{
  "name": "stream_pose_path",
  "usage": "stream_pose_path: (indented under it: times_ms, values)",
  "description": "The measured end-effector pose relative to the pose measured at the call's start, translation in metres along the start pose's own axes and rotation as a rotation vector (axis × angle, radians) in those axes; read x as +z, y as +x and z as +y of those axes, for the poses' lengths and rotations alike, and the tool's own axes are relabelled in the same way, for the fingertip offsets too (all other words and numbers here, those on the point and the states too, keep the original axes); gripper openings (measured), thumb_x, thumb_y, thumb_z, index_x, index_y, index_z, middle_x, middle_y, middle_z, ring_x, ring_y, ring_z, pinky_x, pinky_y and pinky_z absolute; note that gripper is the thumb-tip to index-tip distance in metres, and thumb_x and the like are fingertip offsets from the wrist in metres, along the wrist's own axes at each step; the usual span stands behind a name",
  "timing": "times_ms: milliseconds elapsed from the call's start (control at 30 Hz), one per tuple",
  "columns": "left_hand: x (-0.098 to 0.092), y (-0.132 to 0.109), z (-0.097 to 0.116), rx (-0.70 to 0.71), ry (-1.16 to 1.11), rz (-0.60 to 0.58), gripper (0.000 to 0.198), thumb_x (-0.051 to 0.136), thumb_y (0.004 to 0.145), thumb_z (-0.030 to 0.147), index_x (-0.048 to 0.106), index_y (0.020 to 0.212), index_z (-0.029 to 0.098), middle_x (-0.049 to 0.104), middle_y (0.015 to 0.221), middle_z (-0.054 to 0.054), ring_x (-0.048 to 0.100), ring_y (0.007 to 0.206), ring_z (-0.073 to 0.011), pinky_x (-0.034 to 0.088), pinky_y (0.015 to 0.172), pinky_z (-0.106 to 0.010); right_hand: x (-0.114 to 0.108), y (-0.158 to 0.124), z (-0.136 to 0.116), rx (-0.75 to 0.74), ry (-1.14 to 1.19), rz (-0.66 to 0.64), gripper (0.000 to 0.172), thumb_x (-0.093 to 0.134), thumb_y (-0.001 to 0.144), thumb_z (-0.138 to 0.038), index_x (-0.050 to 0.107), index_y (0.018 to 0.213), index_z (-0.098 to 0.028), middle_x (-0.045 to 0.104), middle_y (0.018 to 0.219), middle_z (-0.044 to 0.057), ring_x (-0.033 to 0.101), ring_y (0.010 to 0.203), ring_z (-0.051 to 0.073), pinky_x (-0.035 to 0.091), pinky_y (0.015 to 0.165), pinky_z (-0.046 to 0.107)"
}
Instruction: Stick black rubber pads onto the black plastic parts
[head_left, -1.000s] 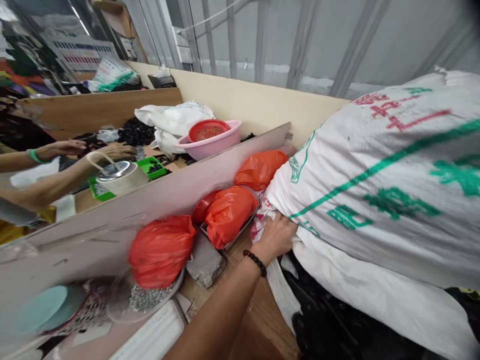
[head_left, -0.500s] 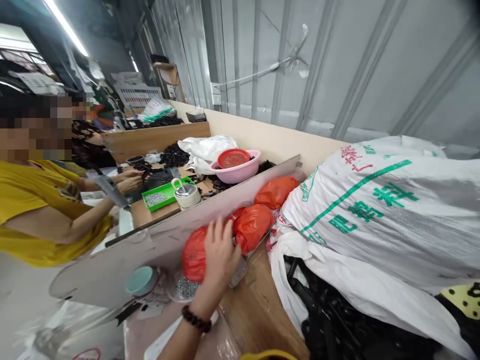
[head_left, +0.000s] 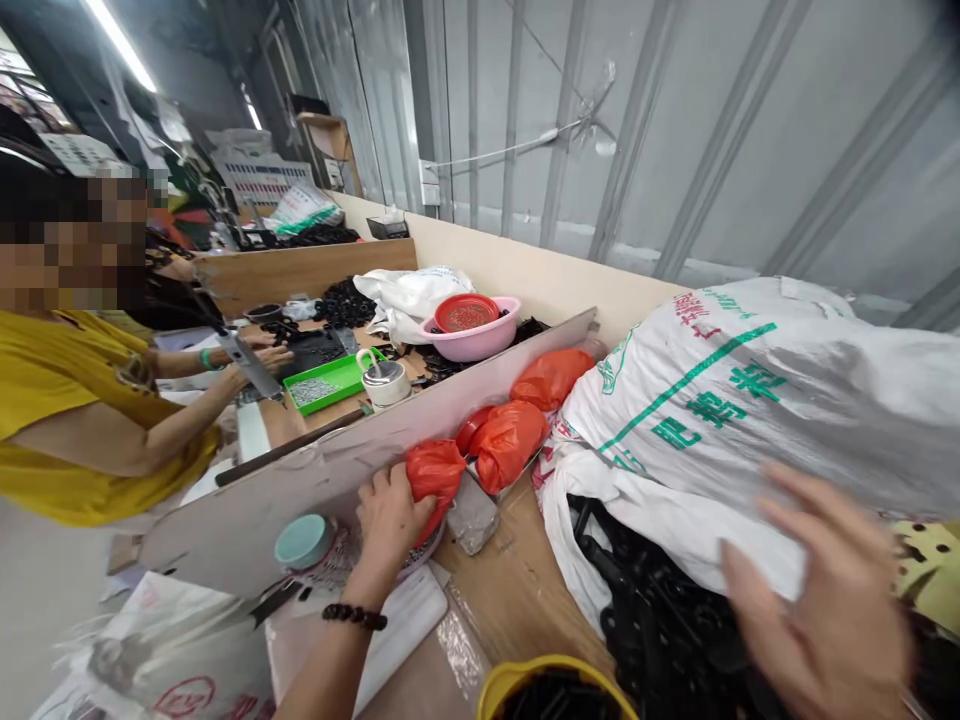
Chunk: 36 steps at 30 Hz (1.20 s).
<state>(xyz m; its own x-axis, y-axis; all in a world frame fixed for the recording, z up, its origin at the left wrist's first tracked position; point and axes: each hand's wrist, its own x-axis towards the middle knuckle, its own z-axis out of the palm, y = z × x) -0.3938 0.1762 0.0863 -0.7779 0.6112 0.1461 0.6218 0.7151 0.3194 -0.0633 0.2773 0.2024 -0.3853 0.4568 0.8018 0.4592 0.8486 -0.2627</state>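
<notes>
My left hand, with a dark bead bracelet at the wrist, grips the left side of a red plastic bag, thumb in front. Under and beside that bag is a bowl, mostly hidden by the hand and bag. My right hand is blurred, fingers apart and holding nothing, above the white woven sack. Black plastic parts spill from the sack's mouth. Near the bottom edge stands a yellow bucket with black pieces inside. Two more red bags lie further along the divider.
A low divider board separates this bench from a co-worker in a yellow shirt. Beyond it are a green tray, a white lidded cup and a pink basin. A light-blue cup stands this side.
The red bag has shifted right and away, baring a clear-wrapped grey block. My left hand has moved left and down to its side. My right hand and more of the yellow bucket have come into view.
</notes>
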Motion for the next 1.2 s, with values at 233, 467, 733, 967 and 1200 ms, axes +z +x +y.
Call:
stream_pose_path:
  times_ms: [233,467,733,967,1200]
  values:
    - [0.008,-0.001,-0.003,0.008,-0.082,-0.008,0.049,0.054,0.076,0.034,0.045,0.117,0.009,0.058,0.115,-0.019,0.055,0.104,-0.0336,0.045,0.082,-0.042,0.159,-0.037,-0.046,0.704,0.863,-0.553,0.042,0.067,0.063,-0.021,0.064,0.104,-0.022,0.062,0.109,0.007,0.053,0.106,0.028,0.037,0.097,0.044]
    - [0.003,0.003,-0.021,0.150,-0.097,-0.047,0.036,0.058,0.072,0.034,0.053,0.101,0.014,0.065,0.102,-0.014,0.060,0.098,-0.0298,0.044,0.082,-0.035,0.235,-0.045,-0.077,0.931,1.115,-0.589,0.041,0.063,0.061,-0.020,0.066,0.102,-0.022,0.065,0.092,0.002,0.055,0.070,0.016,0.045,0.068,0.031]
    - [-0.020,-0.006,-0.015,0.172,-0.136,-0.099,0.010,0.051,0.070,0.021,0.050,0.080,0.023,0.068,0.084,-0.005,0.064,0.084,-0.0246,0.043,0.067,-0.028,0.243,-0.043,-0.088,0.979,1.350,-0.504,0.040,0.063,0.059,-0.015,0.066,0.099,-0.021,0.067,0.088,0.001,0.059,0.084,0.018,0.043,0.079,0.030]
    - [-0.043,-0.009,-0.006,0.200,-0.204,-0.091,0.015,0.051,0.067,0.026,0.047,0.081,0.024,0.065,0.079,-0.001,0.064,0.078,-0.0230,0.044,0.068,-0.028,0.218,-0.026,-0.089,0.941,1.488,-0.423,0.047,0.072,0.067,-0.031,0.061,0.111,-0.022,0.063,0.117,0.005,0.054,0.115,0.023,0.038,0.099,0.036]
    - [-0.055,-0.018,0.037,0.158,-0.753,-0.189,0.031,0.055,0.063,0.039,0.053,0.090,0.023,0.065,0.078,0.001,0.061,0.069,-0.0204,0.047,0.066,-0.030,0.183,-0.022,-0.091,1.039,1.736,-0.297,0.066,0.069,0.071,-0.040,0.045,0.131,-0.031,0.056,0.130,0.004,0.053,0.118,0.027,0.049,0.089,0.041]
